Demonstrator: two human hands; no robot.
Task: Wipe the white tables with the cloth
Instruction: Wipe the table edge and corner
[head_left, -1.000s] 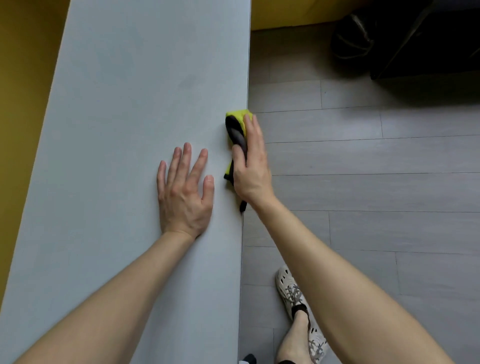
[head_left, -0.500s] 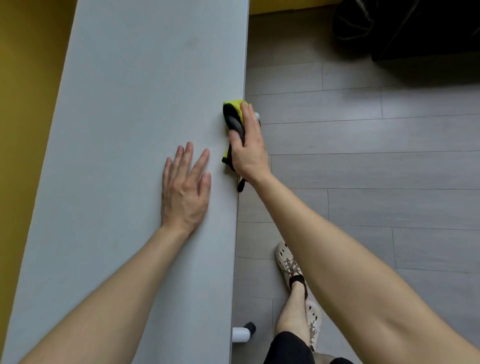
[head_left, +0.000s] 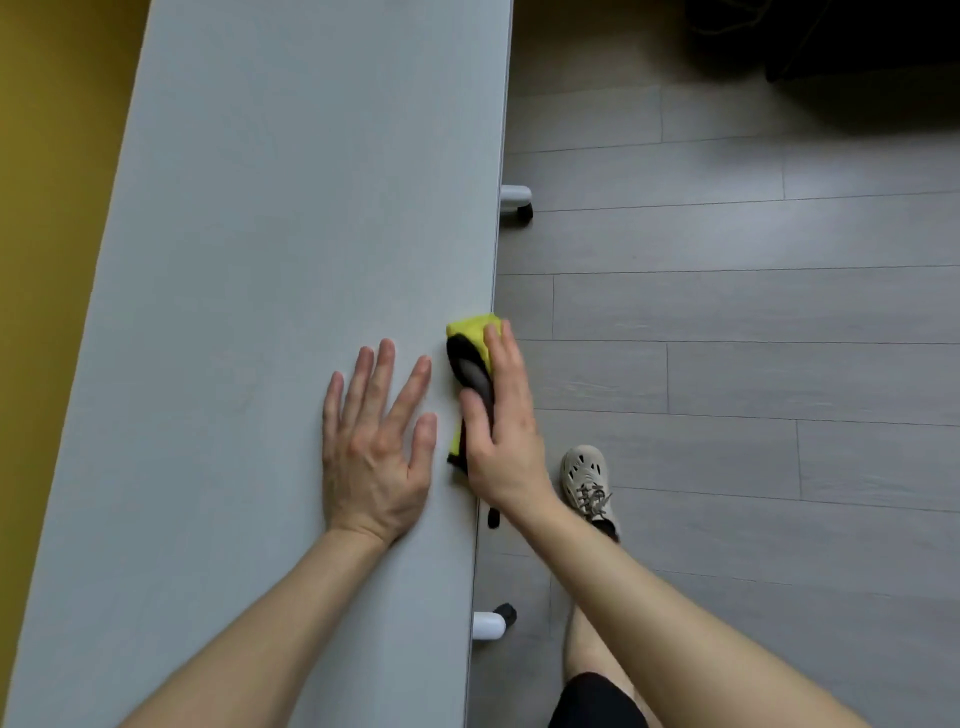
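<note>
One long white table (head_left: 260, 260) fills the left side: flat, matte, faint grain, hard straight edge on the right, prob. laminate. Beside it is a grey plank floor (head_left: 727, 364), smooth w/ thin seams.

The left hand (head_left: 374, 452) lies flat on the tabletop, fingers straight & spread, holding nothing. The right hand (head_left: 501, 431) is just beside it at the table's edge. Its fingers are straight & together, thumb alongside, pressing the cloth (head_left: 470, 364) onto the edge. That's a flat press, not a fist.

The cloth is yellow-green w/ a dark grey part, folded over the edge, partly under the palm. It looks soft, light & limp, microfibre-ish. It'll likely bunch if pushed from one corner. Best hold is the whole palm over the folded pad, thumb on the top side.

Smaller: beige perforated shoe (head_left: 587, 478); white caster (head_left: 515, 196) under the table.
</note>
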